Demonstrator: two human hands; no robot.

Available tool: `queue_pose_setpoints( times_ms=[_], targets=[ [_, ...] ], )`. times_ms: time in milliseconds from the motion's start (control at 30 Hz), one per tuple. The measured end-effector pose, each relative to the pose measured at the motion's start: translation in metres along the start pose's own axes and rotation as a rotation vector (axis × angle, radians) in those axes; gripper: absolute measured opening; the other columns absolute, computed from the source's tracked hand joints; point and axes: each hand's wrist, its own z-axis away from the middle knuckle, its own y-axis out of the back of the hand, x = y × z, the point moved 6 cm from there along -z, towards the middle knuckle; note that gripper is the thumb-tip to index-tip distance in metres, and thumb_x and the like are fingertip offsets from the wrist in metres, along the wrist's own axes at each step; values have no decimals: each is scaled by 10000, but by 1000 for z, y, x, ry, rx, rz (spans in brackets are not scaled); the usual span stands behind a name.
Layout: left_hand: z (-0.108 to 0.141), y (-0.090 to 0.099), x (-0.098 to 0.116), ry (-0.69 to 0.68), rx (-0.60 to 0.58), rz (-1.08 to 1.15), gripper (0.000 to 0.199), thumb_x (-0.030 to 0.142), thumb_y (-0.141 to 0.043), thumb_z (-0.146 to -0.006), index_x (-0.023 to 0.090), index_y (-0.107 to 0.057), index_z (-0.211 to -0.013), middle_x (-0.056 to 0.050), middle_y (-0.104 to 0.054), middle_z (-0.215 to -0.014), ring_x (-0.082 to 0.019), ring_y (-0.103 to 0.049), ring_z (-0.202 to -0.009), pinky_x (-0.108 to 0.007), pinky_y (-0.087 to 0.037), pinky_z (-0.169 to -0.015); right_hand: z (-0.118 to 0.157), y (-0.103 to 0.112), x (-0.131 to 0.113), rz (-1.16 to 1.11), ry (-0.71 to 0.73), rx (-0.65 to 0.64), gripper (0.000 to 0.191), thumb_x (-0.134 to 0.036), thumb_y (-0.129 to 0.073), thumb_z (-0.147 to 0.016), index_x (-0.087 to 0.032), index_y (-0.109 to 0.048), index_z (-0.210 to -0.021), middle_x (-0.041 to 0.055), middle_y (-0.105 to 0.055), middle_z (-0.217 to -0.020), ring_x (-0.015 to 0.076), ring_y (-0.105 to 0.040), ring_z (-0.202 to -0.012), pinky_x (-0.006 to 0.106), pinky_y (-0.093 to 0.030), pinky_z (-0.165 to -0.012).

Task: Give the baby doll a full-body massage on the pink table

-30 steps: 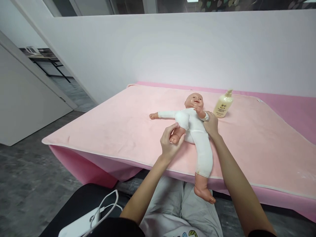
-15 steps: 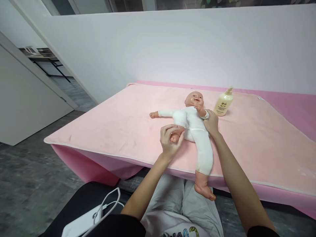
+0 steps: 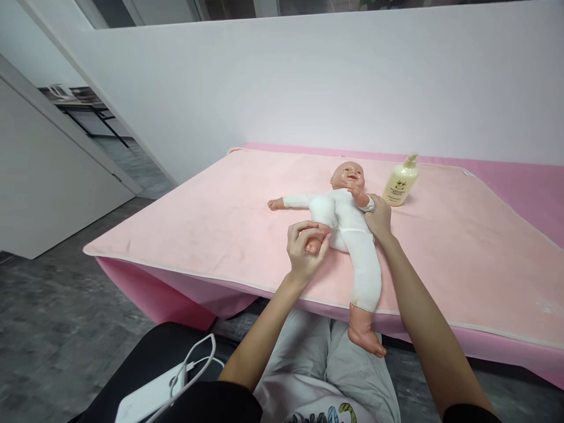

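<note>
A baby doll (image 3: 350,214) with a white cloth body lies face up on the pink blanket (image 3: 211,217). One of its legs is bent up toward the belly, and my left hand (image 3: 304,247) is wrapped round that foot and ankle. The other leg lies straight, its foot over the table edge. My right hand (image 3: 379,217) is closed at the doll's side, by its raised arm; part of its fingers is hidden behind that arm. The doll's other arm stretches out to the left.
A pale yellow pump bottle (image 3: 400,181) stands just beyond my right hand. A white wall (image 3: 352,82) rises behind the table. At the lower left, a white device (image 3: 152,393) with a cable lies on a black surface.
The whole view has shifted very slightly. My hands and the doll keep the same position relative to each other.
</note>
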Motion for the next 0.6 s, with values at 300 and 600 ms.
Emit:
queue_pose_setpoints(
  times_ms=[300,600],
  targets=[
    [1,0,-1,21,-14,-4,143,199,-695,-731,199,-566,-793,-23,-572,-875,-151,-583,-860,-326,-531,-774,0,-1,1,5,0,-2,431,-101,-382,-516,-171,-602,-880,73,-634,-817,231,-532,-767,333,-423,-677],
    [0,0,-1,21,-29,-37,142,218,-694,-737,201,-558,-776,-26,-574,-864,-155,-592,-848,-334,-548,-760,1,1,-1,4,7,14,415,-107,-382,-529,-179,-604,-871,70,-640,-810,230,-541,-768,325,-425,-669]
  ],
)
